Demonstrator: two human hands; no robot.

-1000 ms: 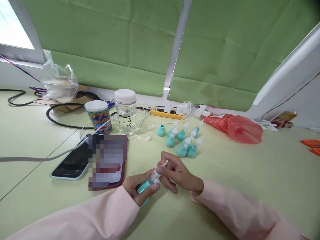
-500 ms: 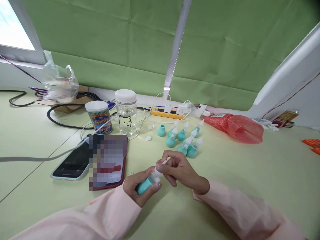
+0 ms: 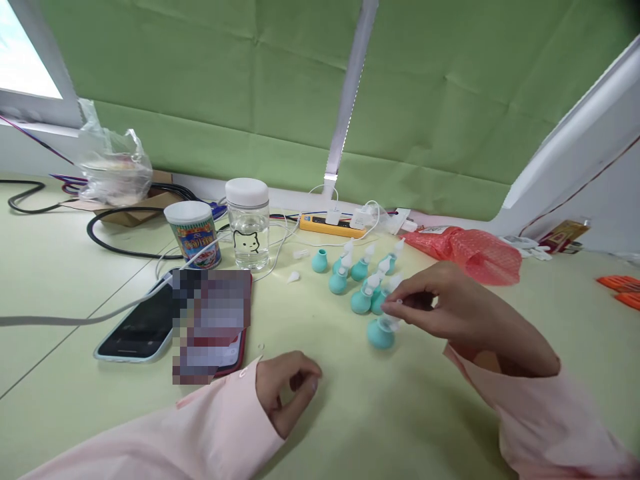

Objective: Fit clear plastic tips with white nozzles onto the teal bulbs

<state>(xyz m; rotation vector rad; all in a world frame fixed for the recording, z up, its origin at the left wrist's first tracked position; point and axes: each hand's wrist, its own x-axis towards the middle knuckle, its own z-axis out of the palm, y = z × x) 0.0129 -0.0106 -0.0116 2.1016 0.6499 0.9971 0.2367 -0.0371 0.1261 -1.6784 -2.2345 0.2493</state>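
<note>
My right hand point(image 3: 450, 310) pinches the clear tip of a teal bulb syringe point(image 3: 381, 331), whose round base sits on the pale green table point(image 3: 550, 347). It stands just in front of a group of several like teal bulb syringes point(image 3: 357, 277) with clear tips. My left hand point(image 3: 287, 390) rests on the table near me, fingers loosely curled, holding nothing. A lone teal bulb without a tip point(image 3: 319, 261) stands at the group's left, with loose clear tips point(image 3: 294, 276) beside it.
Two phones point(image 3: 150, 320) lie at the left, one on a white cable. Behind them stand a printed can point(image 3: 193, 233) and a clear jar with a white lid point(image 3: 247, 222). A yellow power strip point(image 3: 333, 227), a red mesh bag point(image 3: 470, 253) and a plastic bag point(image 3: 114, 167) line the back.
Both hands held one bulb syringe near me. My right hand has carried it forward and to the right, down by the group. My left hand let go and stayed back.
</note>
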